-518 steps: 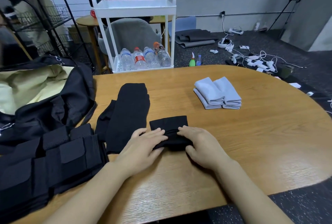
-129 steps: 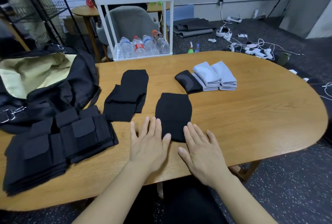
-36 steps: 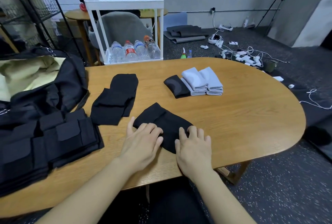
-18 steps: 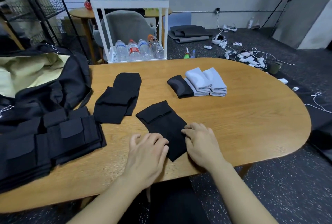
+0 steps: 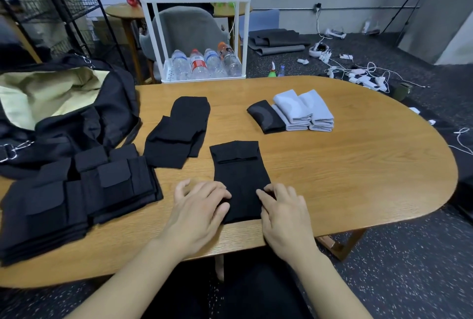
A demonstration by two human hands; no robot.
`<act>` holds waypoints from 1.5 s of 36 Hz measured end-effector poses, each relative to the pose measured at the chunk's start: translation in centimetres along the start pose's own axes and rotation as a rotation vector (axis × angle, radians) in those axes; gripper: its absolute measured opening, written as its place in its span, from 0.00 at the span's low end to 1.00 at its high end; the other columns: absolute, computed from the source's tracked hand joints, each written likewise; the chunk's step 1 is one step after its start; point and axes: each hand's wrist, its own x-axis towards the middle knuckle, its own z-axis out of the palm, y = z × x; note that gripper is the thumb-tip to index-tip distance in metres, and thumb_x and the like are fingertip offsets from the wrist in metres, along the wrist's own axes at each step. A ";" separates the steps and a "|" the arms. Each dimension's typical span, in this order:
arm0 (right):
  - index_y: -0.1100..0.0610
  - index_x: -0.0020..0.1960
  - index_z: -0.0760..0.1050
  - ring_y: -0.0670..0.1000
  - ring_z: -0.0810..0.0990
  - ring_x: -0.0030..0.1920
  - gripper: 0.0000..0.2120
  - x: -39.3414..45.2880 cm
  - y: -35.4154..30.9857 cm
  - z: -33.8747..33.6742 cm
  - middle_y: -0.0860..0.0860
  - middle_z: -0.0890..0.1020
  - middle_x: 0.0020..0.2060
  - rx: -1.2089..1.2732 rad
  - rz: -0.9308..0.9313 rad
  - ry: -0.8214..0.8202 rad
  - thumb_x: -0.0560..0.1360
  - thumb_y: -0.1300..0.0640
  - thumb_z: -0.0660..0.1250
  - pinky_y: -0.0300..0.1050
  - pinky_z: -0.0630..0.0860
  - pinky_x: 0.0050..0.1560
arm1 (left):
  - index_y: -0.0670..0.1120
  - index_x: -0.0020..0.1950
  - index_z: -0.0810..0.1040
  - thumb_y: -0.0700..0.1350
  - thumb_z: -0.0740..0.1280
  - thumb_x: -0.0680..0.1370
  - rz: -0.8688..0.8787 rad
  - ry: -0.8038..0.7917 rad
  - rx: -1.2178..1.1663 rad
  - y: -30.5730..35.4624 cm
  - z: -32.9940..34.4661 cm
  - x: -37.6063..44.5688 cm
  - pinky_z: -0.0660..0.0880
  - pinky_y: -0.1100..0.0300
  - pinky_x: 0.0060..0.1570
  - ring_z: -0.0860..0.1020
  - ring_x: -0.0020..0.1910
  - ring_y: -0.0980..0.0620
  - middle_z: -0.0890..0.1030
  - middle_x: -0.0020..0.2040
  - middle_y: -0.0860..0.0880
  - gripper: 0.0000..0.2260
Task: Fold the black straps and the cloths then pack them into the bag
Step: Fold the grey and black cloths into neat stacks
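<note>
Black cloth (image 5: pixel 239 180) lay at the desk's (image 5: pixel 358 165) near edge, where I pinched its near end: my left hand (image 5: pixel 199 208) on its left side, my right hand (image 5: pixel 284 213) on its right. Farther off, at the left edge, the black bag (image 5: pixel 84 119) gaped open, showing only cream lining.

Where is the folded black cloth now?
In the head view, the folded black cloth lies far on the wooden table, right of centre, touching the left side of the folded grey cloths.
</note>
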 end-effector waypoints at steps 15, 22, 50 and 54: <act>0.52 0.70 0.73 0.45 0.67 0.70 0.32 0.4 1.7 -2.4 0.44 0.76 0.66 0.197 -0.220 -0.301 0.65 0.54 0.62 0.45 0.58 0.70 | 0.57 0.44 0.83 0.54 0.65 0.69 0.142 -0.079 0.067 0.8 -1.9 1.7 0.53 0.49 0.66 0.79 0.45 0.60 0.81 0.43 0.62 0.09; 0.49 0.67 0.75 0.42 0.72 0.62 0.25 1.4 2.0 -1.9 0.41 0.79 0.60 0.321 -0.084 -0.283 0.70 0.55 0.63 0.34 0.60 0.63 | 0.56 0.40 0.78 0.49 0.64 0.73 -0.162 -0.015 -0.172 1.3 -1.5 2.3 0.52 0.55 0.68 0.76 0.45 0.63 0.80 0.33 0.61 0.04; 0.45 0.41 0.78 0.44 0.74 0.45 0.07 7.7 1.5 1.1 0.42 0.77 0.32 0.477 0.457 -0.097 0.74 0.44 0.69 0.44 0.69 0.45 | 0.55 0.39 0.76 0.64 0.61 0.77 -0.572 0.145 -0.078 0.5 0.5 7.0 0.53 0.55 0.44 0.75 0.40 0.59 0.78 0.32 0.58 0.16; 0.46 0.42 0.77 0.46 0.74 0.46 0.09 7.6 1.4 1.5 0.43 0.77 0.34 0.382 0.475 -0.067 0.75 0.42 0.68 0.46 0.70 0.47 | 0.56 0.41 0.75 0.65 0.59 0.78 -0.560 0.130 0.031 0.7 0.8 7.3 0.49 0.58 0.44 0.73 0.42 0.58 0.76 0.32 0.57 0.16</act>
